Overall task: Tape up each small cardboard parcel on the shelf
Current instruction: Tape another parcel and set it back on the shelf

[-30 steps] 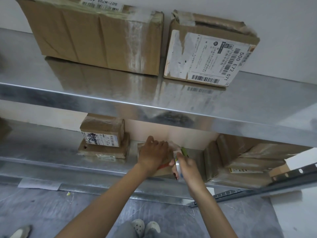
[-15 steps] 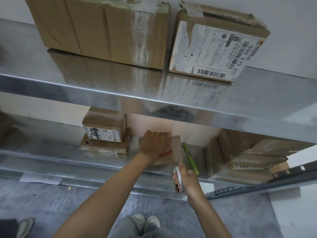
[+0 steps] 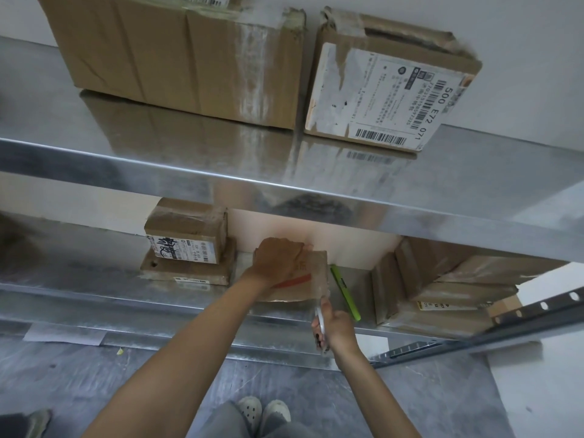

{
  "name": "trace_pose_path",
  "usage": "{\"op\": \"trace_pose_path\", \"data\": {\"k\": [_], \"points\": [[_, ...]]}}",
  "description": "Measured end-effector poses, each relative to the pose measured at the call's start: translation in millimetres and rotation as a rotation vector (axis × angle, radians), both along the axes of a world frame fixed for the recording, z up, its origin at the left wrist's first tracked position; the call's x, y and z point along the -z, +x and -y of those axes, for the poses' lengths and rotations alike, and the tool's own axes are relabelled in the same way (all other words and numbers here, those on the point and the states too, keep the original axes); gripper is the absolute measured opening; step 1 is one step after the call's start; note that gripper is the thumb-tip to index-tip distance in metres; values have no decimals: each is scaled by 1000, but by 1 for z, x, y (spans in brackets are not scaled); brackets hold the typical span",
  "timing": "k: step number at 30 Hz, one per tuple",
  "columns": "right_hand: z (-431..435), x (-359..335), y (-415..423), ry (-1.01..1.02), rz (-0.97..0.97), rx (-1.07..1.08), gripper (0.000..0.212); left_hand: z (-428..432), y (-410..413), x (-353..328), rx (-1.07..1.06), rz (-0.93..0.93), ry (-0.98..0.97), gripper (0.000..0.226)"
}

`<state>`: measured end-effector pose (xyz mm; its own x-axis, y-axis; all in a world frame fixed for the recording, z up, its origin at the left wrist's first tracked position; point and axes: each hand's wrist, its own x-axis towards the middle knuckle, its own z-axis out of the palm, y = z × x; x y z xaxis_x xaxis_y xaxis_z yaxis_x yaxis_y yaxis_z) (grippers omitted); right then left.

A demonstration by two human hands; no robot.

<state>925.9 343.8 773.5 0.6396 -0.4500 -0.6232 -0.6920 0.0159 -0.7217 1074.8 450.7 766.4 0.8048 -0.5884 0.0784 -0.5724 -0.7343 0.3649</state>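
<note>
**Student:** What are the hands doing?

**Instructor:** The left hand (image 3: 278, 260) is lying palm-down on top of the small parcel (image 3: 311, 284), fingers bending over its far edge and holding it. The right hand (image 3: 336, 327) is hovering just in front of the small parcel's right front corner, gripping a white tape roll (image 3: 320, 322) that is showing edge-on. A clear strip seems to be running from the roll up to that corner, though it is too faint to confirm.

**Student:** And where is the small parcel sitting?

**Instructor:** The lower shelf (image 3: 94, 279) is carrying it directly underneath. A red mark is showing on its top, beside the left wrist.

**Student:** What is lying around it?

**Instructor:** Just right of the small parcel, a green stick-shaped tool (image 3: 345, 292) is lying flat. Further right, several brown boxes (image 3: 442, 279) are leaning together. Left of the small parcel, a labelled parcel (image 3: 186, 238) is resting on a flat parcel (image 3: 189, 273). Above the small parcel, the upper shelf (image 3: 474, 184) is bearing a large box (image 3: 177, 55) and a box with a white label (image 3: 388, 93). Below and in front of the small parcel, pale shoes (image 3: 264, 412) are standing on the grey floor (image 3: 79, 374).
</note>
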Motion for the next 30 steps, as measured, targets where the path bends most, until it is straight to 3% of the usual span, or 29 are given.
{"op": "trace_pose_path", "data": {"k": [3, 7, 10, 12, 16, 17, 21, 23, 26, 30], "points": [[0, -1, 5, 4, 1, 1, 63, 0, 5, -8, 8, -90, 33, 54], [3, -2, 13, 9, -27, 7, 62, 7, 1, -19, 28, -162, 79, 33], [4, -7, 13, 33, -34, 12, 62, 12, -8, -13, -8, -81, -72, 18], [4, -12, 10, 24, -49, 4, 60, 13, -11, -5, 20, -54, -166, 30], [3, -18, 2, 44, -85, -8, 59, 13, -17, -1, 56, -11, -165, 12], [3, -19, 0, 53, -95, -10, 59, 14, -17, -2, 73, -21, -119, 15], [5, -21, -3, 90, -96, -27, 64, 14, -16, -7, 162, -91, 243, 84], [5, -19, -2, 104, -84, -33, 63, 16, -13, -7, 163, -143, 254, 83], [5, -21, 1, 97, -80, -49, 59, 17, -7, -5, 163, -170, 140, 66], [7, -24, 8, 105, -104, -68, 60, 15, -2, 1, 111, -237, 2, 60]]}}
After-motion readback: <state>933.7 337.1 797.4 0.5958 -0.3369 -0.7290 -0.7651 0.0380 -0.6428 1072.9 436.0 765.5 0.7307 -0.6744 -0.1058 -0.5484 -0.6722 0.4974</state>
